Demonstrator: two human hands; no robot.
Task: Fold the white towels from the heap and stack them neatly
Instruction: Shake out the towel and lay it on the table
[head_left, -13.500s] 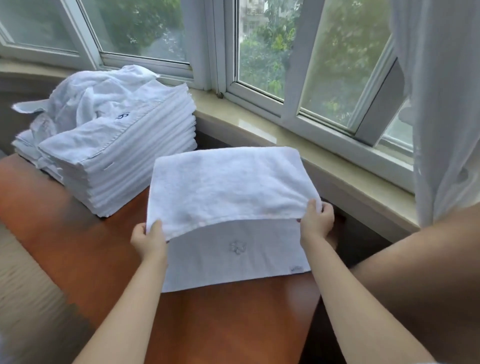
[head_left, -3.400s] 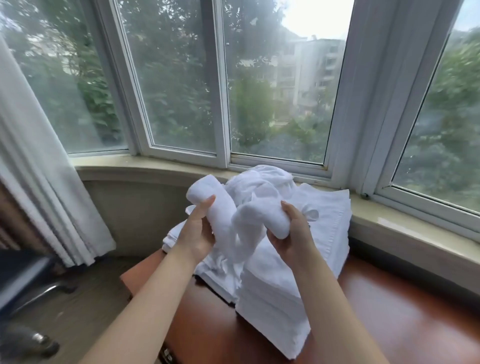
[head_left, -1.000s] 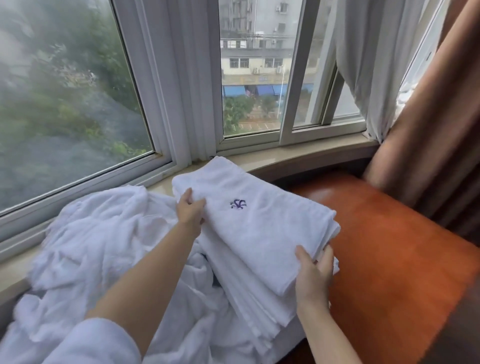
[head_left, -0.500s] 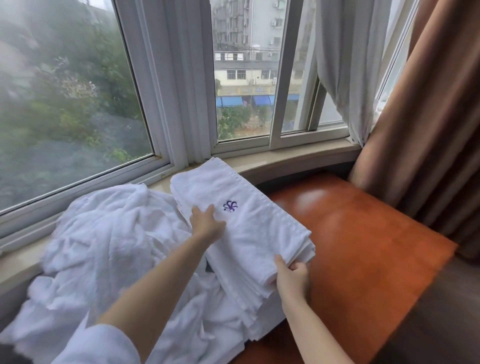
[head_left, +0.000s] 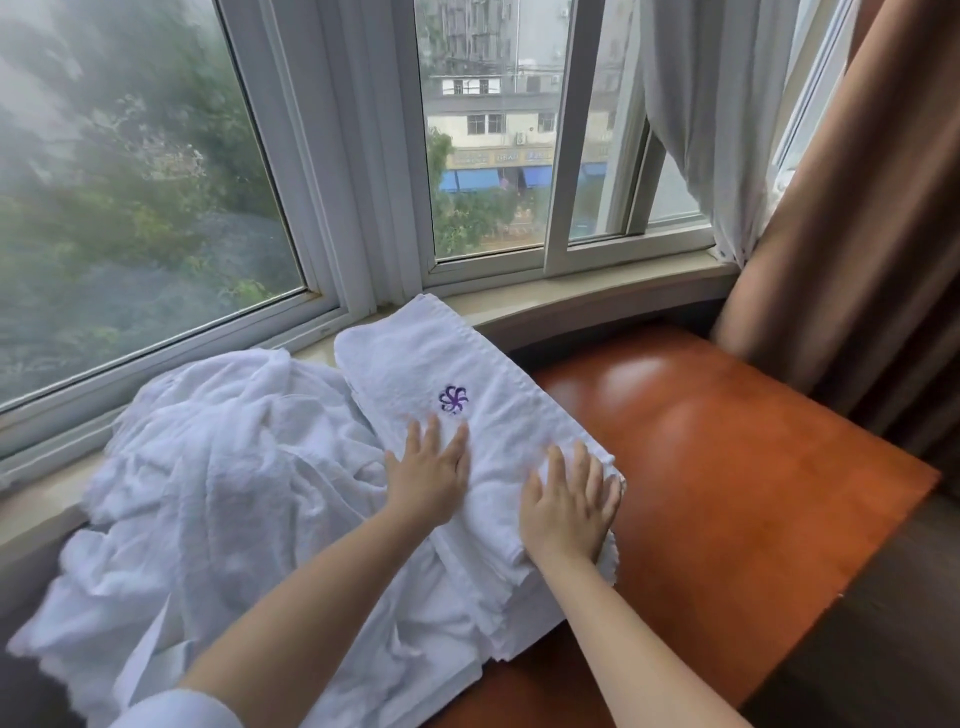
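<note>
A stack of folded white towels (head_left: 524, 592) stands on the orange-brown wooden table (head_left: 727, 467). Its top towel (head_left: 436, 358) shows a purple embroidered emblem (head_left: 453, 399). My left hand (head_left: 428, 473) lies flat on that towel just below the emblem, fingers straight. Near the stack's right front corner, my right hand (head_left: 569, 501) presses down flat with spread fingers. A heap of crumpled white towels (head_left: 218, 478) lies to the left of the stack, touching it.
The stone windowsill (head_left: 571, 301) and window frames run behind the towels. A brown curtain (head_left: 857, 234) hangs at the right, a sheer white curtain (head_left: 696, 114) beside it. The table's bare surface stretches right of the stack to its front edge (head_left: 841, 592).
Both hands went from holding the top towel's edges to lying flat on it. My left hand slid down below the emblem; my right hand came up from the front edge onto the top.
</note>
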